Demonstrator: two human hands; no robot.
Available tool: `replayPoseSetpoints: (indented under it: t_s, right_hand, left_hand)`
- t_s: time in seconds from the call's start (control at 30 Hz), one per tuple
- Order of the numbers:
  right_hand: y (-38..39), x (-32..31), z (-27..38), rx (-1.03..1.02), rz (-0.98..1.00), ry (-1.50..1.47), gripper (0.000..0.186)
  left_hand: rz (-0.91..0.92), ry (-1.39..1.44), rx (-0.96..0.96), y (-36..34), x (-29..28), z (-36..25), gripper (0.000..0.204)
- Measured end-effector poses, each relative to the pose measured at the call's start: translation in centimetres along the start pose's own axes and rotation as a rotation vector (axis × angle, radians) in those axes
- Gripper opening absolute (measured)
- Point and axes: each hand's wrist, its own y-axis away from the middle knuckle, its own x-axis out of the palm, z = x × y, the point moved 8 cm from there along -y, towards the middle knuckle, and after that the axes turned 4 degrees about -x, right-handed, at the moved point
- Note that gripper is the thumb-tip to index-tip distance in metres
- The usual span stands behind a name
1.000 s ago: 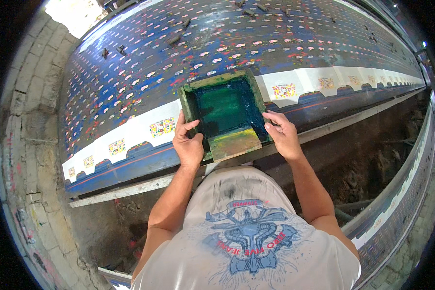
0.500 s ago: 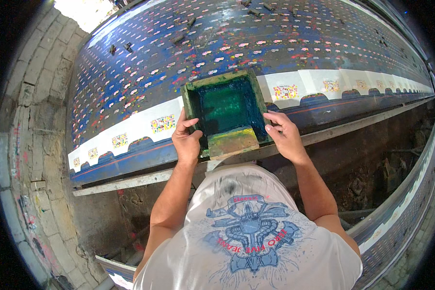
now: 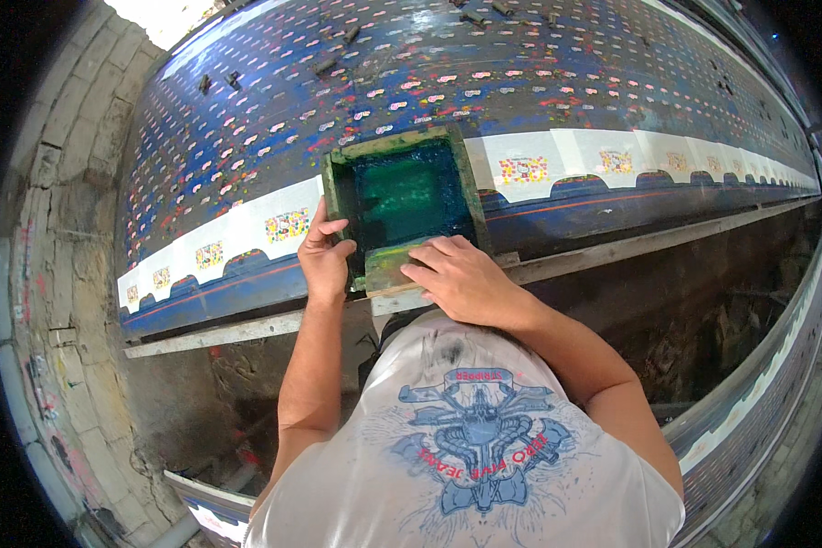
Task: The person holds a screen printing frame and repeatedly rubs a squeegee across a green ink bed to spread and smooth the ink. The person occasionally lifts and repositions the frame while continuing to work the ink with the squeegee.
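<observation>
Across the upper picture runs the table, with the green-stained frame at its centre. The left hand remains clamped on the frame's left wall; the right hand has left the right wall for the block below centre, its grip unclear.

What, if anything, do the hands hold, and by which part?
The left hand holds the green-stained frame by its left wall, toward the near corner. The right hand lies on the near-side board; whether it grips cannot be told.
</observation>
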Motion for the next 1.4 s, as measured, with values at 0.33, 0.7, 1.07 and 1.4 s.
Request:
replayPoseSetpoints:
  t_s: [0.33,0.7,1.07,1.4]
  right_hand:
    - [-4.7,-0.2,-3.9,0.049,0.305,-0.009,0.028]
    - [-11.9,-1.2,-13.5,0.205,0.077,-0.025,0.044]
    - [-7.1,0.8,-4.9,0.167,0.164,-0.007,0.058]
    - [-4.1,0.8,0.0,0.241,0.169,-0.043,0.048]
  left_hand:
    - [-0.048,-0.019,-0.061,0.4,0.3,-0.3,0.039]
    - [-0.036,-0.098,0.057,0.3,0.8,0.4,0.031]
    - [-0.065,-0.256,0.066,0.8,0.8,-0.4,0.029]
    - [-0.078,-0.361,0.127,1.0,0.9,-1.9,0.03]
